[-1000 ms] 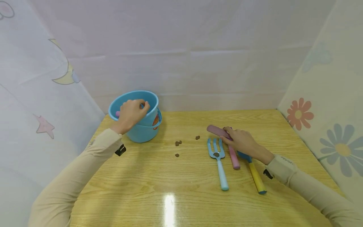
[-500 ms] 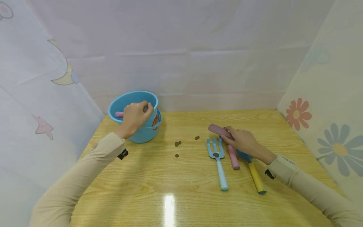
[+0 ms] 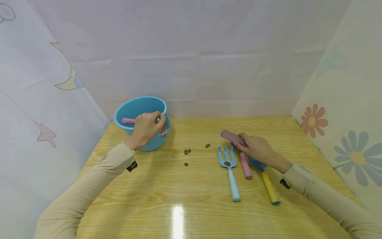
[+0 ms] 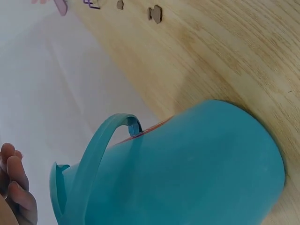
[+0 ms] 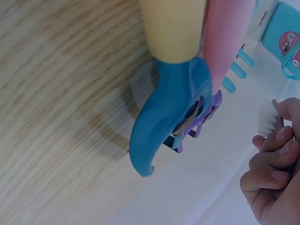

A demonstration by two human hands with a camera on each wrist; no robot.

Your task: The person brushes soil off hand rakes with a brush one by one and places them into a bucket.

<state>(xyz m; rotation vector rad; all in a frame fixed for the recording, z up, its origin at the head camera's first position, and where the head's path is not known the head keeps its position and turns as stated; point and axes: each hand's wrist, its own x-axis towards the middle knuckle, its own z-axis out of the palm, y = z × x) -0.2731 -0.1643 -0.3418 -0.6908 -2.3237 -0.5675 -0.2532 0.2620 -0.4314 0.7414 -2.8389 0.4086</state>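
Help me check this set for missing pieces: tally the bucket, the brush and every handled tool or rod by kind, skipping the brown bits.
Bucket: 1
Brush, held by the right hand: 1
Handled tools on the table: 3 (blue fork, pink-handled tool, yellow-handled tool)
Pink rod in the bucket, kind unclear: 1
Total visible: 6

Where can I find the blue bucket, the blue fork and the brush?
Blue bucket (image 4: pixel 192 171), left wrist view: the outer wall.
Blue fork (image 3: pixel 231 176), head view: upper part of the handle.
Brush (image 3: pixel 232 136), head view: the flat top side.
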